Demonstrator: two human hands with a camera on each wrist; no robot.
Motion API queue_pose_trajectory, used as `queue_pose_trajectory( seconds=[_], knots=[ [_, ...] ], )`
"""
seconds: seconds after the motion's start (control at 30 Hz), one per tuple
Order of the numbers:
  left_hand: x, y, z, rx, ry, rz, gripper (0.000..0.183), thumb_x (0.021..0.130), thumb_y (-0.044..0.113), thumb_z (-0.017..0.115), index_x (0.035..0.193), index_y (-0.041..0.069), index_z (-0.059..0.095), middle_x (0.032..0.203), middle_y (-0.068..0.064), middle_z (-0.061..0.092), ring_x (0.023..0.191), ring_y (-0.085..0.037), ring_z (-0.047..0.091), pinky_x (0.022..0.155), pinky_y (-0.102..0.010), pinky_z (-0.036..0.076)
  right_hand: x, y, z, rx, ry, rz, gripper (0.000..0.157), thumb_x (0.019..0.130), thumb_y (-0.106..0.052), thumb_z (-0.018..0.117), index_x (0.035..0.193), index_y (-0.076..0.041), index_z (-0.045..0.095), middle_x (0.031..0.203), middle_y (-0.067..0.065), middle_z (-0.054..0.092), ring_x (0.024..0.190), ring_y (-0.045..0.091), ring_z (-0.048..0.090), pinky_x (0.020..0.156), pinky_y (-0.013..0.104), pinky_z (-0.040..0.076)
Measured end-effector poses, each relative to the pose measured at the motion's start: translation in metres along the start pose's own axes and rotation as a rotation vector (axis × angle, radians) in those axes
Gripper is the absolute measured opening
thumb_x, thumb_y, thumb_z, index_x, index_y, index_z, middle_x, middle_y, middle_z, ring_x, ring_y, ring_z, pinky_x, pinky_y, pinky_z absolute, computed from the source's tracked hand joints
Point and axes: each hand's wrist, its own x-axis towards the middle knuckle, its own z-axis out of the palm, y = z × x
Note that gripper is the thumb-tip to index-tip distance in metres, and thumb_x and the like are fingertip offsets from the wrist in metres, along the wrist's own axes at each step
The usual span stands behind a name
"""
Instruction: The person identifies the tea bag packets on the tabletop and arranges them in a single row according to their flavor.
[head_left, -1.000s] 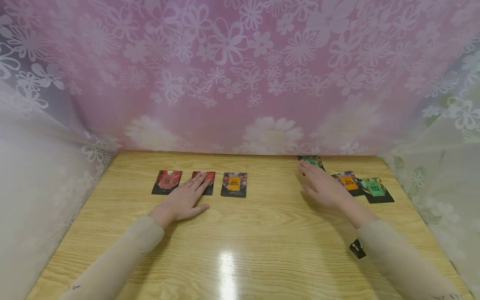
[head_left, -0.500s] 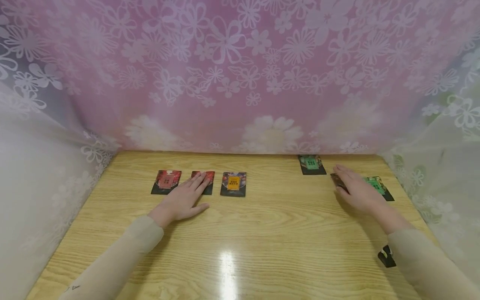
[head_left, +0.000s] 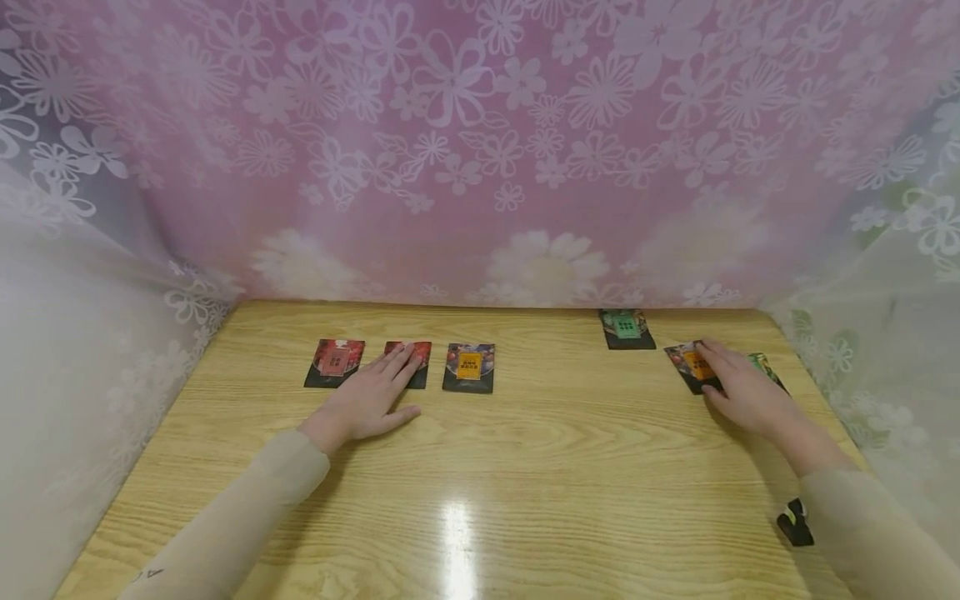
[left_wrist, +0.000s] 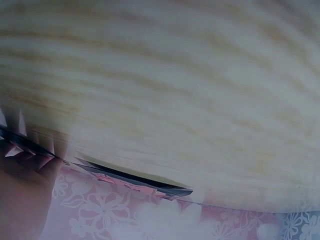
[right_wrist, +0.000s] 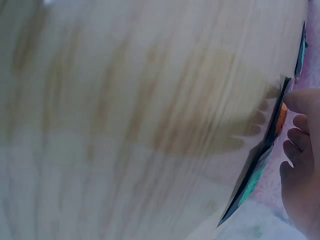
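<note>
Had L grip [head_left: 363, 404] flat and straight-fingered on middle red pkt [head_left: 418, 380] at L, prob. to steady it, & R grip [head_left: 750, 400] over RH orange pkt [head_left: 688, 369] on counter [head_left: 555, 450], thumb-and-fingers apart, prob. to span its edges.

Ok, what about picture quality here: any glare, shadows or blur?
Head view: bright, with a glare streak on the table at bottom centre, and print on the packets too soft to read. Left wrist view: bluish and hazy, wood grain smeared, the left hand dim in the lower-left corner. Right wrist view: also hazy, grain soft, a shadow with finger-like shapes beside the right hand.
</note>
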Motion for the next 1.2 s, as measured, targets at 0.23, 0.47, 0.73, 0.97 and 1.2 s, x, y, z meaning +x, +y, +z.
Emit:
queue_pose_trajectory(
  seconds=[0.23,0.47,0.73,0.97,1.2],
  knots=[
    [-0.001,0.001,-0.001,-0.003,0.002,0.0,0.085,0.108,0.058,0.048,0.169,0.003,0.024,0.178,-0.02,0.014,0.164,-0.038,0.022,0.131,-0.055,0.029,0.002,-0.002,0.006,0.008,-0.021,-0.002,0.072,0.107,-0.018,0.062,0.163,0.012,0.027,0.166,0.04,0.026,0.15,0.062,0.028,0.117,0.077,0.03],
    [0.0,0.0,0.002,-0.005,0.004,0.004,0.085,0.109,0.058,0.048,0.169,0.003,0.024,0.178,-0.02,0.013,0.165,-0.038,0.021,0.131,-0.056,0.029,0.006,-0.01,0.01,-0.026,0.001,-0.028,0.071,0.108,-0.025,0.063,0.162,0.01,0.032,0.165,0.038,0.032,0.149,0.061,0.031,0.118,0.076,0.032],
    [0.0,0.001,0.0,-0.006,-0.004,-0.002,0.086,0.109,0.058,0.048,0.169,0.003,0.022,0.178,-0.02,0.012,0.165,-0.037,0.019,0.132,-0.056,0.028,0.008,-0.022,0.015,-0.046,0.014,-0.054,0.071,0.109,-0.029,0.063,0.161,0.01,0.035,0.165,0.037,0.034,0.15,0.058,0.034,0.119,0.073,0.033],
    [0.0,0.0,0.001,0.005,-0.004,-0.002,0.086,0.109,0.058,0.047,0.17,0.003,0.022,0.178,-0.02,0.012,0.164,-0.038,0.021,0.131,-0.056,0.029,0.007,-0.036,0.016,-0.028,0.012,-0.051,0.071,0.108,-0.03,0.063,0.162,0.008,0.036,0.165,0.036,0.034,0.151,0.057,0.034,0.12,0.073,0.033],
    [0.0,0.002,0.0,0.014,0.0,0.001,0.085,0.109,0.059,0.047,0.169,0.003,0.024,0.178,-0.021,0.014,0.164,-0.038,0.023,0.131,-0.055,0.03,0.009,-0.049,0.02,-0.046,0.037,-0.089,0.07,0.106,-0.026,0.066,0.159,0.01,0.039,0.163,0.036,0.038,0.148,0.057,0.039,0.119,0.072,0.035]
  ],
)
